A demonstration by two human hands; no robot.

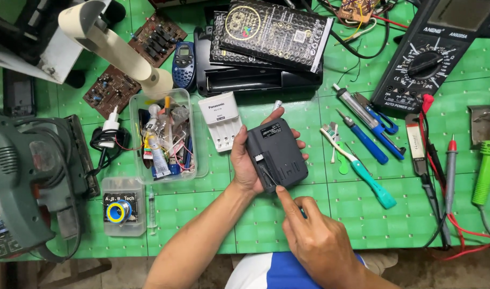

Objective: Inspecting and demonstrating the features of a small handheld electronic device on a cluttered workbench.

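The left hand (pixel 246 163) holds a dark grey box-shaped device (pixel 277 155) just below the middle of the green table (pixel 363 219), its fingers wrapped around the far side and the thumb along the near edge, clamped on the case. The right hand (pixel 314 238), at five o'clock from the device, pinches a thin tool (pixel 272 179) between thumb and forefinger; the fingers are together on it, and its tip touches the open slot at the device's lower left corner.

At eleven o'clock from the device stands a white battery charger (pixel 220 122), and beyond that, at nine o'clock, a clear plastic tub (pixel 167 136) full of small tubes and bits. At twelve o'clock lies a black printer-like unit (pixel 255 80) with a black dotted packet (pixel 274 32) on top. At three o'clock lie a toothbrush with a teal handle (pixel 357 168) and blue-handled screwdrivers (pixel 365 139). A multimeter (pixel 432 59) sits at two o'clock, with its probe leads (pixel 451 171) trailing down the right side. A green power tool (pixel 25 176) rests at the far nine o'clock edge.
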